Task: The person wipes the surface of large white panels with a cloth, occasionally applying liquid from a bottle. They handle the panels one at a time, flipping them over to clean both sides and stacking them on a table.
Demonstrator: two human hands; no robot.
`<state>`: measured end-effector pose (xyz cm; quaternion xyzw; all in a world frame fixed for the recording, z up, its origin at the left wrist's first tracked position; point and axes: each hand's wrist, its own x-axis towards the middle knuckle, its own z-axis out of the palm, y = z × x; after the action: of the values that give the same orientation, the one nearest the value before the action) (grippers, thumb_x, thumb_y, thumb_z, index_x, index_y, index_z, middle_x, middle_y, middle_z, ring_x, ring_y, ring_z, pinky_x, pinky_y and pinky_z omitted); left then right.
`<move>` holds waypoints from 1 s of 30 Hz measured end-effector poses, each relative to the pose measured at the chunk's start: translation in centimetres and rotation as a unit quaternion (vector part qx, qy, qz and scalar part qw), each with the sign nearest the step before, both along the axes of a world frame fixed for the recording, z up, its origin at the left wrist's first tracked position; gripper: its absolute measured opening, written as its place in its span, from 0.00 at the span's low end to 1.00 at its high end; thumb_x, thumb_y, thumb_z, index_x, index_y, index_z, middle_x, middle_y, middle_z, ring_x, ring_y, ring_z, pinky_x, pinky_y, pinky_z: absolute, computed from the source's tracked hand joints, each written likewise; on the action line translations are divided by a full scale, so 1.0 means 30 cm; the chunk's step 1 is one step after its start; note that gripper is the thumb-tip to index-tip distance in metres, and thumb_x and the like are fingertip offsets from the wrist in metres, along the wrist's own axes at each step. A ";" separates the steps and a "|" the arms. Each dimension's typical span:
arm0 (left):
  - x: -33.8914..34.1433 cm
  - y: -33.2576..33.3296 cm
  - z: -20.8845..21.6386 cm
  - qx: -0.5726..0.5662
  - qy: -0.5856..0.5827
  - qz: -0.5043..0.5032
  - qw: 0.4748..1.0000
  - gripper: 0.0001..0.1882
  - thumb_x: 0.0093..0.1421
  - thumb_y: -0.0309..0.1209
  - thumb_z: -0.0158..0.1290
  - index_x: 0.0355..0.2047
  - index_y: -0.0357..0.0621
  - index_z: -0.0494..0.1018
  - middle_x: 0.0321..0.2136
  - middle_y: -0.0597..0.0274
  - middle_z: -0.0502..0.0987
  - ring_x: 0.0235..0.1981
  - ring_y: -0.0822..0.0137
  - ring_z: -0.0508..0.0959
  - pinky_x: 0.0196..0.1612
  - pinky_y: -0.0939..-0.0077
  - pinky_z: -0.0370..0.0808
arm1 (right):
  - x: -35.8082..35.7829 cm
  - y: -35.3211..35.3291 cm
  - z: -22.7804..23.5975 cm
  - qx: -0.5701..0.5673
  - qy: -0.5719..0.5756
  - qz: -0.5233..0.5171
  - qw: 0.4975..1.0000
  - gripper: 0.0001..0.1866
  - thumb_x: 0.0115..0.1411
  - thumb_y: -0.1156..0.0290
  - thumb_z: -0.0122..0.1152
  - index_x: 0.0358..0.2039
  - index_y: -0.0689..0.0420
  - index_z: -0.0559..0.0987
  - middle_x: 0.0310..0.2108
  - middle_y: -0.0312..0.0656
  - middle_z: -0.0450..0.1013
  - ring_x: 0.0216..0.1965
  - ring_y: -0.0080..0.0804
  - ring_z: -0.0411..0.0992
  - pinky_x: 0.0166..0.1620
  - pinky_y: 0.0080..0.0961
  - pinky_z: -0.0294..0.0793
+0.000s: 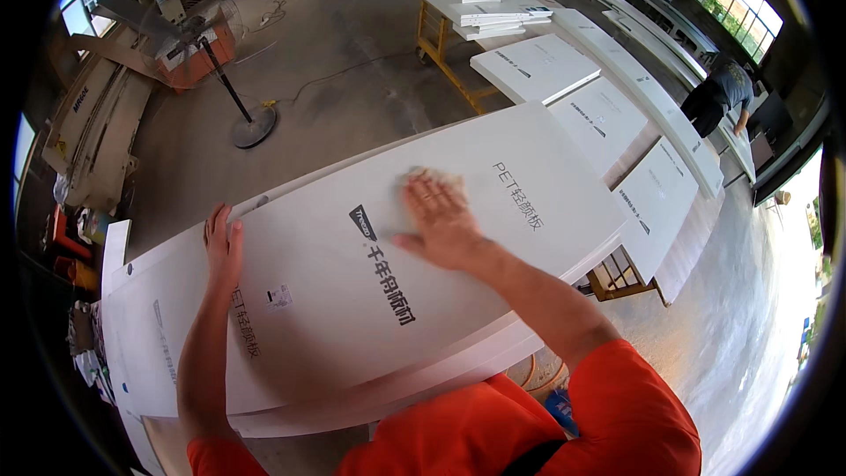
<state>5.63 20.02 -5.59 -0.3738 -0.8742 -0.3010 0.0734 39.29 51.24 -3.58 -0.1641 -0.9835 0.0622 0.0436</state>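
Observation:
A large white panel (467, 145) with dark printing and a small label sticker (278, 298) lies flat in front of me, on top of other white boards. My right hand (441, 220) rests palm down near the panel's middle, its fingers stretched out and slightly smeared by motion. Toward the panel's far left edge, my left hand (224, 247) touches the surface with its fingers extended over that edge. Neither hand holds anything.
More white panels (538, 66) lie on supports at the right and far right. A yellow metal trolley (445, 48) stands beyond. A pedestal fan (251, 123) stands on the floor at left, with a cable near it. Another person (723, 92) bends over boards at far right.

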 end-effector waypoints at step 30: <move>0.473 -1.589 -0.029 0.009 0.056 0.286 0.957 0.25 0.66 0.38 0.59 0.60 0.39 0.73 0.67 0.40 0.66 0.71 0.38 0.60 0.73 0.43 0.52 | -0.437 -0.301 -0.025 0.004 -0.009 -0.226 0.974 0.47 0.70 0.31 0.41 0.76 0.55 0.57 0.79 0.48 0.45 0.79 0.47 0.40 0.77 0.47 0.39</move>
<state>19.81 -27.64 -6.46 -0.1240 -0.9362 -0.2540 0.2091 26.17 42.22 -4.33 -0.3825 -0.9216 0.0449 0.0481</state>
